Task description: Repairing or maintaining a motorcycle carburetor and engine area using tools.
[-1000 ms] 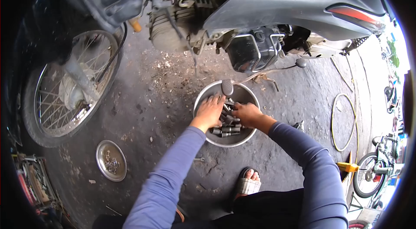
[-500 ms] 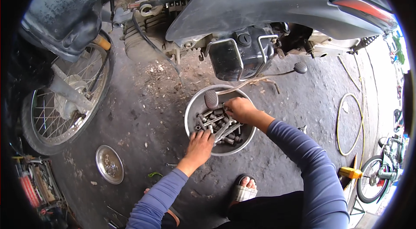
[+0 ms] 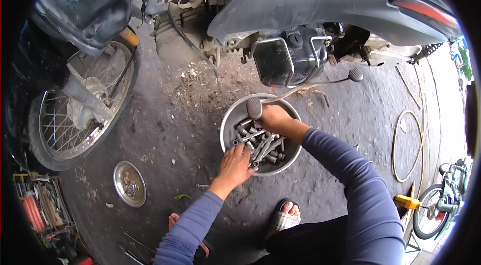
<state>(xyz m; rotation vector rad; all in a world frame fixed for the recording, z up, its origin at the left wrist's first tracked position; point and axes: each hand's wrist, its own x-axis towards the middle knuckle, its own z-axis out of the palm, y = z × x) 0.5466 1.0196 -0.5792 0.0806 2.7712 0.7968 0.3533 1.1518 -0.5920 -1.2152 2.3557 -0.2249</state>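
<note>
Greys and silvers lay before you, with your blue sleeves (image 3: 350, 174) crossing them.
Your trousers (image 3: 320, 237) were black, and your sandal strap (image 3: 287, 221) was cream with a grey check. The bowl (image 3: 229, 126) was silver; the tools (image 3: 263, 145) in it ran from bright silver to dark grey. Above you, the motorbike's side panel (image 3: 310, 4) was grey with a red lamp (image 3: 426, 11), the box (image 3: 272, 64) below it was black, and the pedal (image 3: 254, 108) had a grey criss-cross pattern. To your right, the hose (image 3: 395, 149) was yellowish; to your left, a small leaf-like scrap (image 3: 182, 196) was bright green.
</note>
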